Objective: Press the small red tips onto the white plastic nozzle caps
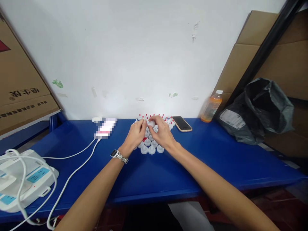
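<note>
Small white cap (151,124) pinched between fingertips of left hand (136,134) and right hand (162,133), above cluster of white caps (151,148) at bench (192,166) middle. Phone (182,123) just right; orange bottle (211,108), black bag (262,109) farther right.

Blue table (216,166); white, red-tipped caps (152,148); orange bottle (211,110).

We have both hands over a cluster of small white caps (152,148) near the back edge of the blue table (204,160). Our left hand (135,134) and right hand (162,133) pinch one white piece (151,124) between their fingertips. A phone (182,124) lies just right of the caps, an orange bottle (211,109) farther right, a power strip (22,179) at the front left corner.
</note>
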Demonstrator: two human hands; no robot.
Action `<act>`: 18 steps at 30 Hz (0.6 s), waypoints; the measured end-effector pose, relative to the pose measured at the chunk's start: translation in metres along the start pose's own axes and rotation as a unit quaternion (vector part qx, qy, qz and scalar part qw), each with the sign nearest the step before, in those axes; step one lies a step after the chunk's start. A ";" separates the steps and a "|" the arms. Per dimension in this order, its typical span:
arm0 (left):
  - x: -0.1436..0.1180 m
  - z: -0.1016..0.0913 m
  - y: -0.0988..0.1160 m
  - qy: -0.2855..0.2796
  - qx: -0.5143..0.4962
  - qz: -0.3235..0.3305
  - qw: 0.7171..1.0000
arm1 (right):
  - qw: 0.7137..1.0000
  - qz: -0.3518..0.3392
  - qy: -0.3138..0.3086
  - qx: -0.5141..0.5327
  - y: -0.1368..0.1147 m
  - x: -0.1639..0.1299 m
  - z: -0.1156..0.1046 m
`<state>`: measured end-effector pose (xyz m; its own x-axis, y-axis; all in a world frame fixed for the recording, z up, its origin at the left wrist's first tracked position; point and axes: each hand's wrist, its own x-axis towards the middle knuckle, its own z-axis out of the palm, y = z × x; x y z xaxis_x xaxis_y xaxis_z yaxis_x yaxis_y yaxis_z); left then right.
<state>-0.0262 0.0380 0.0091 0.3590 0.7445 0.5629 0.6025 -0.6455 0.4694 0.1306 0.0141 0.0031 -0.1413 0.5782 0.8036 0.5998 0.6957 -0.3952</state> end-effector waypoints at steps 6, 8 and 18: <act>-0.008 -0.010 0.001 -0.040 0.117 0.091 0.988 | 0.991 0.047 -0.050 0.112 -0.002 -0.005 0.005; -0.008 -0.012 0.000 -0.043 0.075 0.082 0.993 | 0.992 0.029 -0.068 0.102 0.001 -0.005 0.002; -0.004 -0.027 -0.037 -0.063 -0.042 0.003 0.997 | 0.991 0.109 0.051 -0.051 0.040 -0.001 -0.029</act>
<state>-0.0688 0.0545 0.0082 0.4524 0.7524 0.4787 0.5400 -0.6583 0.5244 0.1781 0.0289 -0.0008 0.0773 0.6598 0.7475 0.6846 0.5099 -0.5209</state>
